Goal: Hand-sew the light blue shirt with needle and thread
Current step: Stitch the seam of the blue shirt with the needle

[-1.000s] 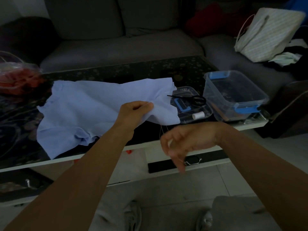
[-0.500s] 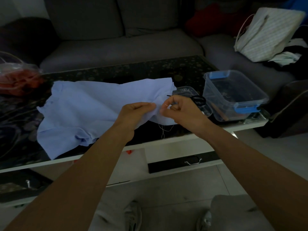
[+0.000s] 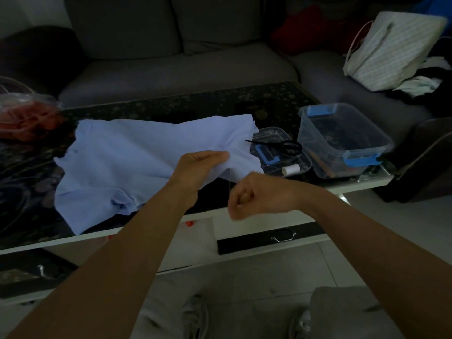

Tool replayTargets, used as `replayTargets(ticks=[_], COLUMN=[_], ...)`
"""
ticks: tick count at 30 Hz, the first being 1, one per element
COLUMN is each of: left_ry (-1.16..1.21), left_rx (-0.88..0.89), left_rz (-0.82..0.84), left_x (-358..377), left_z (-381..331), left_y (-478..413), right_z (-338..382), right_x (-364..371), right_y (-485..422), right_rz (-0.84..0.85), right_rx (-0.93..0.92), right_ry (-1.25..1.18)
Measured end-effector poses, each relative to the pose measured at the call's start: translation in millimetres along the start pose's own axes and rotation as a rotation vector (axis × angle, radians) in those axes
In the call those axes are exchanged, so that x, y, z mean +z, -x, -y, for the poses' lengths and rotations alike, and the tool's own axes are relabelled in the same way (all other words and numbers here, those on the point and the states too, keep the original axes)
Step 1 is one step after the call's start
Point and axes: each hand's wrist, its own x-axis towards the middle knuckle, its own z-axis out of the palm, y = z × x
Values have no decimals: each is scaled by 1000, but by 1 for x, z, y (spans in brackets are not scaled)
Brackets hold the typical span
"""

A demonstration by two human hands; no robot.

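While the dark glass table [image 3: 195, 104] with its faint flower pattern carries the work, other things sit around it. At the right stands a clear plastic box [image 3: 315, 152] with blue clips. Just left of it lies a flat clear lid [image 3: 271, 133], holding black scissors [image 3: 286, 146] and a white spool [image 3: 291, 169]. At the far left a clear container [image 3: 27, 116] shows something red inside. A grey sofa [image 3: 171, 69] runs along the far side, with a striped bag [image 3: 391, 50] propped on it at the right. Both forearms reach in from the near edge, and the left one covers part of the cloth's near right side.

The light blue shirt [image 3: 137, 162] is spread across the middle of the table, its right edge lying over the lid. Its near right corner is lifted off the glass. The left hand [image 3: 198, 170] pinches a fold of that corner between thumb and fingers. Just right and nearer, the right hand [image 3: 259, 194] is curled into a tight fist. A thin pale thread [image 3: 230, 182] runs straight from the raised fabric down into its fingers. No needle can be made out.

The cloth looks thin and soft, rumpled into low creases with a gathered bunch at its near left. The box and lid are hard and see-through, and the table has a white edge.
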Motion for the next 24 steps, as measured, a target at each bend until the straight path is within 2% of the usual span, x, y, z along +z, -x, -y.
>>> replayTargets(ticks=[2,4,6,10,12,16,20,24], left_ry=[0,-17,-48,-45,-18,-24,-57,-58], left_rx=[14,25,31,11,16,-3,-35,-26], left_rz=[-14,-21,-34,-32,-13,33,36,43], left_x=[2,2,2,2,2,5,5,3], left_z=[-2,-1,-1,0,0,-1,-1,-1], left_y=[3,2,2,3,5,4,4,5], right_z=[6,6,0,-12,-12,-10,-16,-17], right_x=[-1,-5,-11,-19,-17,-7,-1,-2], right_y=[8,12,14,7,1,-11,-21,-21], right_rz=[230,297,155,-460,-655,-784,-861,-797], right_rx=[147,224,239,135,53,-39,-61,-90], right_ry=[98,179,191,-47,-106,-120,-11,-3])
